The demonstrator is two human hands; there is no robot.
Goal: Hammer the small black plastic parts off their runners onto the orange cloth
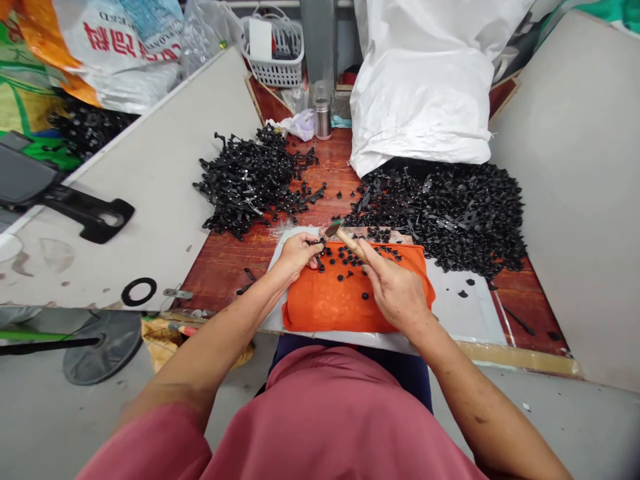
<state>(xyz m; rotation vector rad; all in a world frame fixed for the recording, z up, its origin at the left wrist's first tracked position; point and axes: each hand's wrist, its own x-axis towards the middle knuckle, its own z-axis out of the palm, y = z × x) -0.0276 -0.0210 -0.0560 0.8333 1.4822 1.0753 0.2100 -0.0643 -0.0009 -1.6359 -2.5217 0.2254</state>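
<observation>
My left hand [299,253] is closed on a small black plastic part [321,263], above the far left corner of an orange cloth [325,303]. In my right hand [397,290] is a tool with a light wooden handle [351,243] and a dark flat head [333,228]; it looks like a small hammer or a knife. Its head is close to the fingers of my left hand. Several small round black pieces [341,277] lie scattered on the cloth, mostly along its far side.
At the back left rises a heap of black plastic parts [245,177]. A larger heap [445,213] spills from a white sack [420,100] at the back right. Slanted pale boards [575,200] flank the red-brown table [330,160]. A metal flask [323,119] stands behind, near a white basket [277,70].
</observation>
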